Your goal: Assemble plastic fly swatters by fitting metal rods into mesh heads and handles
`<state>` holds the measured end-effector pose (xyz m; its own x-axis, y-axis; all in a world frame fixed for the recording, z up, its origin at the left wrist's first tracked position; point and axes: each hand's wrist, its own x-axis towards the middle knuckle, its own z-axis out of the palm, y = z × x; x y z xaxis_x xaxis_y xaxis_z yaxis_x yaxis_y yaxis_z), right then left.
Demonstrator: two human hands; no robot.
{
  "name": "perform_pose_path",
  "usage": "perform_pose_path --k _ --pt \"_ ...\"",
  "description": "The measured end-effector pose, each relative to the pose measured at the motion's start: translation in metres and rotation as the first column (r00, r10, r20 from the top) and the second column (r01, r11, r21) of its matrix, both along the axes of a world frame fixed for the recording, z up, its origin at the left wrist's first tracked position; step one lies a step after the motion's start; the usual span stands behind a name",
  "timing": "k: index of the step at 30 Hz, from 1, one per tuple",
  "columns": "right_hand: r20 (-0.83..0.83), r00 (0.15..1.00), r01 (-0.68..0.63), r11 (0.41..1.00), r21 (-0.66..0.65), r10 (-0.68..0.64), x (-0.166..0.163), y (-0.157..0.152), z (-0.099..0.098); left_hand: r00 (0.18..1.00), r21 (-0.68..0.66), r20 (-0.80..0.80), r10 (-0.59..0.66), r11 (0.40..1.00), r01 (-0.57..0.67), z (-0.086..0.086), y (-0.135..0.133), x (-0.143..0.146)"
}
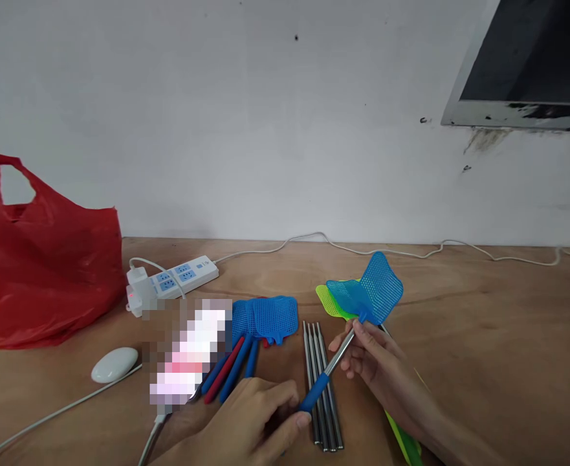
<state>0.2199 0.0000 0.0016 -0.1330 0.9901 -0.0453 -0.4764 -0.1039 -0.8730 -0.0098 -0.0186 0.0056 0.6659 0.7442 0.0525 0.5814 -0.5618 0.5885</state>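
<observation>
1. Head view: a blue fly swatter [341,350] hangs between both hands, crossing above the metal rods [315,366] on the wooden table [503,349].
2. Its long axis runs diagonally, mesh head [382,285] pointing up-right toward the wall [217,129], grip end down-left.
3. The head is perforated blue, the shaft [338,356] shiny silver, the grip [316,391] plain blue.
4. The left hand [255,414] grasps the grip's end; the right hand [376,356] pinches the shaft just below the head.
</observation>
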Motion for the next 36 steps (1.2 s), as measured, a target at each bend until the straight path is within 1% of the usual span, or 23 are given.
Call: perform_pose_path --k 4,6,10,15,18,20,22,24,25,27,29,32,34,36 --pt "0.022 0.997 -0.07 0.997 0.04 0.069 -0.001 -0.003 0.001 0.999 0.015 -0.04 0.005 1.0 -0.004 0.002 -0.001 0.001" --pt "0.037 0.998 -0.06 0.996 0.069 0.058 0.0 -0.002 0.0 0.999 0.011 -0.042 -0.001 1.0 0.002 0.004 -0.002 -0.001" --pt "0.028 0.997 0.061 0.991 0.12 -0.065 0.001 -0.002 -0.003 0.999 0.024 0.023 0.024 0.999 -0.024 0.004 -0.002 -0.004" --pt "0.026 0.98 0.196 0.975 0.109 -0.2 -0.01 -0.006 -0.004 0.993 0.02 0.109 0.039 0.999 -0.041 0.0 -0.001 -0.002" --pt "0.021 0.97 0.242 0.967 0.077 -0.244 -0.015 -0.007 -0.004 0.995 0.023 0.083 0.047 0.999 -0.049 -0.001 0.003 0.0" --pt "0.013 0.962 0.271 0.961 0.056 -0.272 -0.011 -0.003 -0.004 0.998 0.031 0.032 0.047 0.998 -0.048 0.0 0.005 -0.001" --pt "-0.018 0.937 0.349 0.936 0.045 -0.349 0.001 0.006 -0.004 0.999 0.055 -0.034 0.033 0.998 -0.031 0.002 0.004 -0.004" --pt "-0.099 0.856 0.514 0.856 0.052 -0.507 0.018 0.017 -0.003 0.996 0.087 -0.092 0.01 0.996 -0.002 0.003 0.003 -0.007" --pt "-0.134 0.819 0.568 0.82 0.064 -0.557 0.026 0.022 -0.002 0.993 0.098 -0.114 0.007 0.995 0.005 0.002 0.002 -0.008" --pt "-0.156 0.799 0.594 0.802 0.061 -0.581 0.035 0.028 0.0 0.993 0.116 -0.112 0.027 0.993 -0.013 -0.001 0.002 -0.007" --pt "-0.147 0.817 0.567 0.823 0.034 -0.557 0.033 0.028 0.001 0.996 0.123 -0.078 0.034 0.992 -0.024 -0.006 0.004 -0.005" --pt "-0.063 0.859 0.51 0.859 0.043 -0.508 0.018 0.02 0.0 0.995 0.211 -0.026 0.096 0.973 -0.088 -0.011 0.009 -0.004" --pt "0.019 0.894 0.447 0.894 0.021 -0.447 0.009 0.015 -0.002 0.991 0.279 -0.017 0.133 0.952 -0.123 -0.011 0.012 -0.006" --pt "0.066 0.917 0.394 0.919 -0.007 -0.393 0.006 0.012 -0.003 0.986 0.32 -0.04 0.164 0.937 -0.143 -0.009 0.016 -0.01"
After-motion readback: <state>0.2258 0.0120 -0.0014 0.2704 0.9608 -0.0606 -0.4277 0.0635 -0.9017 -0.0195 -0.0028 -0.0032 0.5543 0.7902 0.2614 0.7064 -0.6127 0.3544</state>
